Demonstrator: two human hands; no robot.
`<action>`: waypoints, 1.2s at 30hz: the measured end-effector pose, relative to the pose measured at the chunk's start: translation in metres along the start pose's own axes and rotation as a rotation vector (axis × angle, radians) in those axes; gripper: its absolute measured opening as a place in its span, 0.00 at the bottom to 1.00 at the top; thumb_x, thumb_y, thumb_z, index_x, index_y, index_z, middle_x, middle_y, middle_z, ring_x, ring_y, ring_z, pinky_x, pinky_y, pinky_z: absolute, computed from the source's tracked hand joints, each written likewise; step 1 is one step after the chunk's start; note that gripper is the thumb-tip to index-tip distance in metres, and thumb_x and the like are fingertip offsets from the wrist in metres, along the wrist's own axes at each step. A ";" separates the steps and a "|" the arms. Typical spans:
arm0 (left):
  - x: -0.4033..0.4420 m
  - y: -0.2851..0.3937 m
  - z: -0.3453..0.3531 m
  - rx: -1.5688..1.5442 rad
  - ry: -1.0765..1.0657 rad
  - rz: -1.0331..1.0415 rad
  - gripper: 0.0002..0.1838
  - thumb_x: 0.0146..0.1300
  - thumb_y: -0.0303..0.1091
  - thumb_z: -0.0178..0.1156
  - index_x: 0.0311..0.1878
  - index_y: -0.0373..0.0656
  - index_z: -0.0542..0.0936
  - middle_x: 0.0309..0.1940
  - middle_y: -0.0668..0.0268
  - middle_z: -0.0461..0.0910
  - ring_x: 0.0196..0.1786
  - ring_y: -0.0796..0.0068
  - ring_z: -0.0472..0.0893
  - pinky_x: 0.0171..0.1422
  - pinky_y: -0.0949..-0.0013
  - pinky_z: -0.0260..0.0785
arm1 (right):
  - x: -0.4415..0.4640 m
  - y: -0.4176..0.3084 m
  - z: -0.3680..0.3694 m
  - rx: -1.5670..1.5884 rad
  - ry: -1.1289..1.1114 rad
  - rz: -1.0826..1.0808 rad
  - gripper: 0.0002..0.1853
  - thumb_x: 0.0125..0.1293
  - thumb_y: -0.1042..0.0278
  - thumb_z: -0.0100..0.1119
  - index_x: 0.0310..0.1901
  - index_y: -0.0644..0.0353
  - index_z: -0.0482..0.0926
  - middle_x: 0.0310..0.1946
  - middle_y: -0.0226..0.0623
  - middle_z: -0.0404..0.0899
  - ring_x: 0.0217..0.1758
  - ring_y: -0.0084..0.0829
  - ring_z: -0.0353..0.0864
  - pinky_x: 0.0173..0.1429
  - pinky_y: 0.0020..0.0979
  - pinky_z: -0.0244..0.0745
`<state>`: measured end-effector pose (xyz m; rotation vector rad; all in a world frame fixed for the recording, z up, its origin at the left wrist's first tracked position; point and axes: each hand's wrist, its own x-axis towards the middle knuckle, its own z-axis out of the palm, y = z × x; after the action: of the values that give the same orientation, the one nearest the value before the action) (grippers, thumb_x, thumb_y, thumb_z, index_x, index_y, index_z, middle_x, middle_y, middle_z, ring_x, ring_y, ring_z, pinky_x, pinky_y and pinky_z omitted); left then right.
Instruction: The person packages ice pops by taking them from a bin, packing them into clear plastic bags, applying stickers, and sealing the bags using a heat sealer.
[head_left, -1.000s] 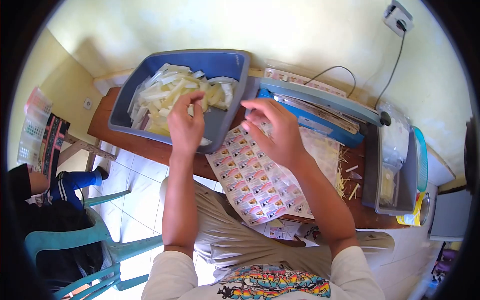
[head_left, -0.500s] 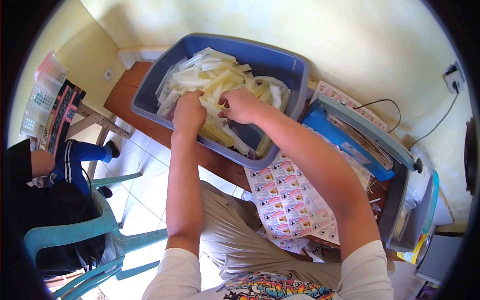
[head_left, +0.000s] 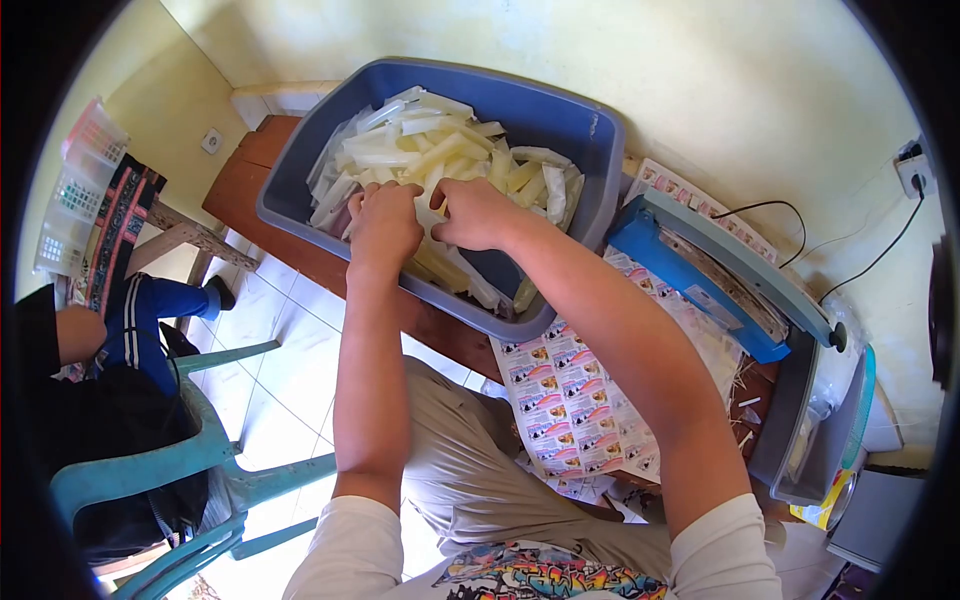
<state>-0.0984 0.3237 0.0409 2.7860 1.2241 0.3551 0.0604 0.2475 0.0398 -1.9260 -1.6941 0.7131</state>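
A blue-grey plastic tub (head_left: 575,108) holds a heap of pale yellow and whitish sticks in clear plastic sleeves (head_left: 430,150). Both of my hands are over its near side. My left hand (head_left: 385,225) is closed, with the fingers bent at the heap's near edge. Beside it, my right hand (head_left: 475,212) has its thumb and forefinger curled toward the left fingers. A translucent plastic packet (head_left: 428,214) shows between the two hands and both seem to grip it, though the fingertips are partly hidden.
The tub stands on a brown wooden bench (head_left: 255,170). Printed label sheets (head_left: 560,400) lie to the right, beside a blue sealing machine (head_left: 690,290) and a grey bin (head_left: 790,440). At left, a person in blue trousers (head_left: 150,320) is near a green plastic chair (head_left: 140,470).
My hands have drawn slightly closer together, the left shifting a little right and the right a little left. The view has tilted slightly. The heap looks about the same.
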 end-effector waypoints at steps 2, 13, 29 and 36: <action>0.004 -0.002 0.000 -0.068 -0.048 -0.002 0.24 0.59 0.24 0.68 0.60 0.49 0.91 0.56 0.55 0.88 0.67 0.52 0.82 0.79 0.44 0.61 | -0.008 0.001 -0.003 0.010 0.039 -0.007 0.27 0.59 0.55 0.75 0.56 0.64 0.88 0.50 0.55 0.91 0.56 0.52 0.91 0.65 0.45 0.85; -0.012 0.048 -0.034 -0.704 0.217 0.376 0.18 0.63 0.21 0.74 0.56 0.42 0.89 0.57 0.54 0.86 0.59 0.50 0.86 0.64 0.54 0.78 | -0.102 -0.002 -0.046 0.221 0.636 -0.212 0.18 0.66 0.61 0.68 0.53 0.62 0.88 0.46 0.47 0.89 0.45 0.44 0.90 0.51 0.42 0.82; -0.127 0.246 0.008 -0.910 -0.086 0.868 0.32 0.57 0.25 0.81 0.67 0.46 0.84 0.64 0.56 0.84 0.62 0.52 0.86 0.66 0.56 0.80 | -0.392 0.049 -0.038 0.243 0.799 0.276 0.14 0.60 0.72 0.73 0.47 0.62 0.82 0.38 0.40 0.87 0.34 0.33 0.88 0.43 0.35 0.84; -0.179 0.266 0.050 -0.691 -0.344 0.872 0.41 0.51 0.39 0.86 0.70 0.48 0.80 0.69 0.58 0.79 0.71 0.50 0.79 0.73 0.49 0.75 | -0.468 0.072 -0.006 0.215 0.817 0.356 0.15 0.58 0.74 0.73 0.46 0.61 0.81 0.38 0.40 0.84 0.35 0.34 0.86 0.43 0.35 0.81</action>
<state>-0.0127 0.0133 0.0032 2.4122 -0.2204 0.2481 0.0712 -0.2263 0.0312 -1.9830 -0.7614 0.1486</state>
